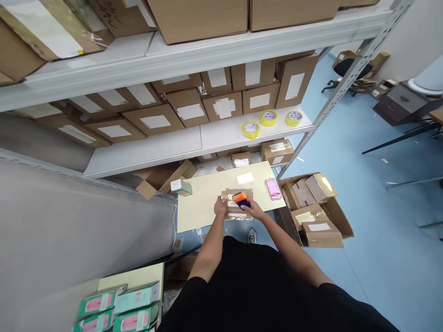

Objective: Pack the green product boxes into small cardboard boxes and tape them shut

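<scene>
A flat brown carton point(238, 215) wrapped in clear tape, with white labels on it, lies on the pale yellow table point(199, 210) in front of me. My left hand point(220, 206) is closed around its left edge. Over the carton's right part, my right hand point(253, 209) grips an orange and dark blue hand-held tool point(241, 199); I cannot make out its exact kind. The tool's orange end points to the upper left, close above the carton. Behind the carton lies a white slip or card point(245, 178). A pink item point(273, 189), blurred, rests near the table's right end.
A small green and white box point(181, 187) stands at the table's left. Labelled cartons fill the shelving point(221, 143), with yellow tape rolls point(268, 118) on it. An open box of parcels point(341, 221) stands right of the table. Green boxes point(133, 302) are at lower left.
</scene>
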`<state>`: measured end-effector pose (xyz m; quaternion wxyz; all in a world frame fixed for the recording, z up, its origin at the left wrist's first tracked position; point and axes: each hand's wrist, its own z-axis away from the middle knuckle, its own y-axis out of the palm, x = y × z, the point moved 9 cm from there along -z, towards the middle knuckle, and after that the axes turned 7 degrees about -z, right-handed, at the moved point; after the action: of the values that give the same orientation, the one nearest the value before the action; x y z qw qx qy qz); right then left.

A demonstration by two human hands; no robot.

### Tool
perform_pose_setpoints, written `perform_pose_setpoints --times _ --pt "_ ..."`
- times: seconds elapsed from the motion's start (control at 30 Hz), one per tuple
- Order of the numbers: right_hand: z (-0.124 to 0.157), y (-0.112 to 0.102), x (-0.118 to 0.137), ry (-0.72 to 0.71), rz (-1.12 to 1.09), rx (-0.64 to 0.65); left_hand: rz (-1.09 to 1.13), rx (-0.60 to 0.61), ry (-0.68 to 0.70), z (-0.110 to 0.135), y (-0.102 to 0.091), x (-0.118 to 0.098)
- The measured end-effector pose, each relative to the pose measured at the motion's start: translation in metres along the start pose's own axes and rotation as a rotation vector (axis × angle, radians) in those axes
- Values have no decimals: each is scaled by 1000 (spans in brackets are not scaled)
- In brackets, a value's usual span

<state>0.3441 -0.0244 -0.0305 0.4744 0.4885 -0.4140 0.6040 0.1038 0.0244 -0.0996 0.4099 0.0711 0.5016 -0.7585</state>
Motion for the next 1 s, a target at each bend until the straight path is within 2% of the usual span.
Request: perform_pose_setpoints --times 0.1,0.2,0.27,0.37,0.53,0.67,0.83,0.9,1.0 --pt "1 -4 -17 37 3 -14 107 28 47 10 -7 5" --pt "2 -13 -23 45 -16 -26 170 -61 173 30 -27 1" --pt "2 -13 -25 46 -24 -23 166 -124 337 52 -40 -14" --pt "1 -8 -28 56 -9 -5 156 -136 574 87 -47 -46" --pt "1 -6 -27 31 -12 -5 59 -64 767 118 -41 -92" --pt "0 -4 -24 16 -1 27 -7 -130 886 128 -49 -118" --pt "-2 -2 -23 27 23 33 15 -277 938 130 -77 -135" --pt "-4 -1 -22 29 52 41 48 -244 891 121 -84 -136" --pt "-6 2 -19 35 93 71 86 -86 813 102 -85 -137"
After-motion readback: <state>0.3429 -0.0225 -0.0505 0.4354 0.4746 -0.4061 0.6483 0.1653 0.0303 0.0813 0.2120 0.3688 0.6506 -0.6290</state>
